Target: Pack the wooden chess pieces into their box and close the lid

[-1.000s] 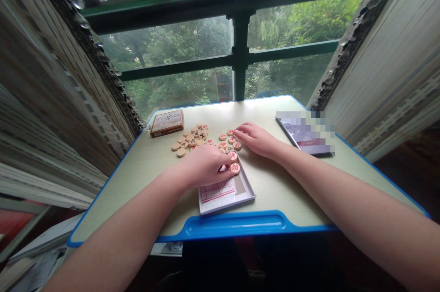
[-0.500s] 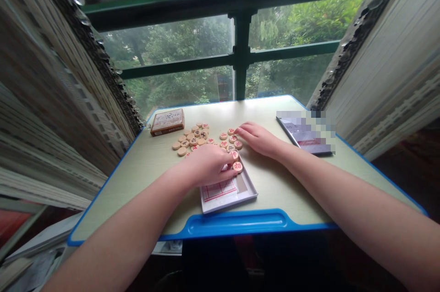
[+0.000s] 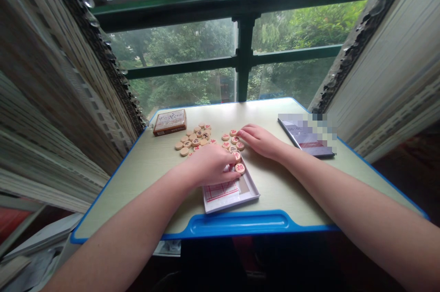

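The left hand (image 3: 213, 164) has edged along the white tray (image 3: 237, 198); its fingertips now lie just beside the red-marked piece (image 3: 239, 168).

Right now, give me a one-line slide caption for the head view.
Left hand rests over a white tray while right hand touches wooden chess discs scattered on a blue-rimmed table.

**Window nook walled in by paper**

Beyond the fingers (image 3: 247, 130) stood a window (image 3: 192, 49) with a dark green frame (image 3: 244, 60). Leafy trees (image 3: 309, 21) showed hazy behind the glass, and soft daylight came through. A tall paper stack (image 3: 51, 113) rose left of the fingers and another stack (image 3: 388, 76) rose right. Beneath them lay a pale table (image 3: 137, 177) with a blue rim (image 3: 240, 223).
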A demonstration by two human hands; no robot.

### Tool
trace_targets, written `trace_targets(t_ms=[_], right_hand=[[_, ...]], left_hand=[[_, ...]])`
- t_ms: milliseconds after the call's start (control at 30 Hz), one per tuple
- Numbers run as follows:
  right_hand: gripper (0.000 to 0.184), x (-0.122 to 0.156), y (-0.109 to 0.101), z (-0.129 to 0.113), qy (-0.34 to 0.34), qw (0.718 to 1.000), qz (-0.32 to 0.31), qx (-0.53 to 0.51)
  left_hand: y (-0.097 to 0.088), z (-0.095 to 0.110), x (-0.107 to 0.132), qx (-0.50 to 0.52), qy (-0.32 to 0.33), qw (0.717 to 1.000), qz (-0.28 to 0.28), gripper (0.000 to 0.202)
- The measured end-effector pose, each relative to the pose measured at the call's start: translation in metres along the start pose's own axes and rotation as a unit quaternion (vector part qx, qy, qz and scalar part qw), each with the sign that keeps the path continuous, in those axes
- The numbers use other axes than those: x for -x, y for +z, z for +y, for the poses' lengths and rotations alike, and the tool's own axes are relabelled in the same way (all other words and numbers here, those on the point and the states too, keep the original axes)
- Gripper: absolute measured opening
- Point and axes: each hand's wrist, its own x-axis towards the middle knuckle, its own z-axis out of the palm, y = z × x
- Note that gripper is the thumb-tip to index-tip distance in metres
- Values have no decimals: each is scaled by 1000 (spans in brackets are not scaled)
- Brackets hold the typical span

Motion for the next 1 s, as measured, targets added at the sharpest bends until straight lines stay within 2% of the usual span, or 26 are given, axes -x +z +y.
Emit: trace_targets(t_ms=[133,200,300,367,433,500,567,667,867,1000], right_hand=[[43,0,0,0,-4,1000,0,4],[42,0,0,-1,-2,1000,0,2],[39,1,0,-3,-3,1000,7,-2],[33,2,2,-3,-5,1000,18,-6],[32,3,3,-2,-10,1000,23,-5],[39,3,4,0,-19,1000,18,8],[41,3,4,1,-29,999,8,24],[36,3,4,2,-33,999,2,25],[41,2,6,3,-45,997,27,52],[39,1,6,4,-70,994,8,83]], left_hand=[[-1,0,0,8,11,1000,5,29],[-2,-2,0,11,8,999,31,32],[-6,-8,-1,-9,-43,993,109,38],[-10,-14,0,-34,-96,986,136,33],[-14,-19,2,-50,-136,983,112,24],[-15,-22,5,-47,-153,985,68,19],[-14,-24,5,-36,-148,988,40,16],[-9,-25,4,-28,-119,992,25,15],[1,-26,0,8,-36,998,58,21],[2,-27,-1,26,-52,996,74,23]])
